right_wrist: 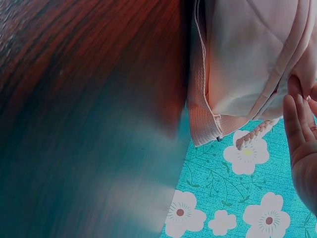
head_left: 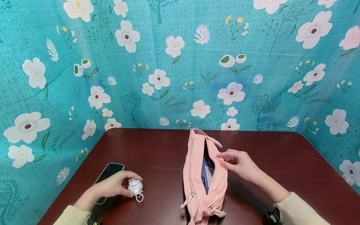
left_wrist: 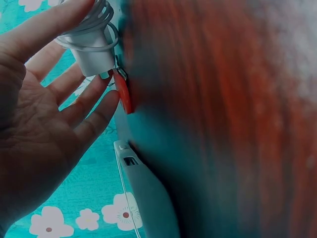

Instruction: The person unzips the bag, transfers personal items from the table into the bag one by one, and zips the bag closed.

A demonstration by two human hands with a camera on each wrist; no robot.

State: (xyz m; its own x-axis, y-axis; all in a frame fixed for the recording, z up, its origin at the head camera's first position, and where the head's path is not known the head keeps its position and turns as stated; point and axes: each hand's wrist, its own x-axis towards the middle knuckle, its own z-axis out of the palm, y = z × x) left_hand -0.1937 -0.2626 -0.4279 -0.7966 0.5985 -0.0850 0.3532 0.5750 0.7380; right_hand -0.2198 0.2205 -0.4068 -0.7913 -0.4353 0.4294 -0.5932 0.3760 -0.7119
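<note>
So your left hand [head_left: 111, 186] is down at the near left of the dark red table [head_left: 286, 157], fingers curled around a white charger [head_left: 135, 187] with its cable coiled up around it. In the left wrist view you can see the thumb [left_wrist: 44, 25] pressed on the wrapped cable and the other fingers only loosely bent under the plug block [left_wrist: 94, 59], so it's a light pinch, not a full fist. A black phone [head_left: 108, 172] lies flat on the table just behind that hand, screen up, partly tucked under your wrist.

Your right hand [head_left: 239, 163] is at the right edge of the pink pouch [head_left: 195, 180] in the middle of the table, fingertips pinching the fabric along the zipper opening and holding it apart. The pouch is unzipped along its length and lies flat, long way pointing away from you, with something blue [head_left: 208, 172] showing inside the gap. Its braided pink zip pull [right_wrist: 255, 133] shows in the right wrist view, hanging off the far end.

Charger and pouch are well apart, nothing between them but bare tabletop. Floral teal cloth [head_left: 182, 59] hangs all around the back.
</note>
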